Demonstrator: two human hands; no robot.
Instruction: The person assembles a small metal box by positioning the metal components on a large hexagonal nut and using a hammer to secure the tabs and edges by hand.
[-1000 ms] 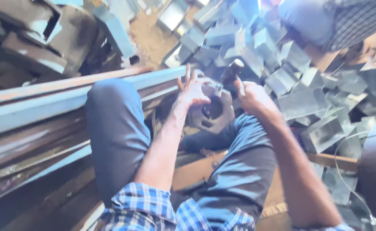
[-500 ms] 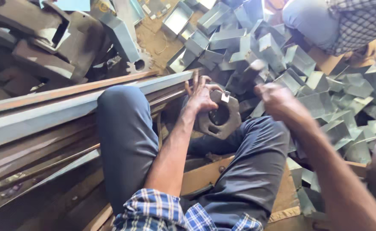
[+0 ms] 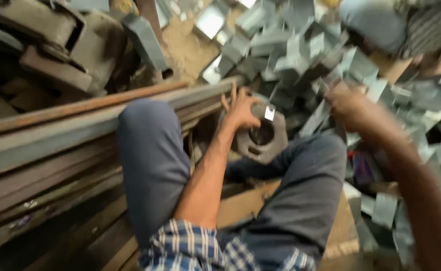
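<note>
Since the earlier frame, the right hand has been swung out to the right, away from the grey metal block, and is now seen blurred over the heap of bent sheet-metal pieces; whether it is clenched or loose cannot be told. A small pale metal piece is held at the left hand, which has been kept on the block, fingers spread across its upper left edge and thumb near the round hole in its middle. The block is seen tilted, propped between the person's knees, just beside the long rusty steel bars that run along the left. Dark trousers and a checked shirt are worn. Another person's knee is glimpsed at the top right, beyond the heap
</note>
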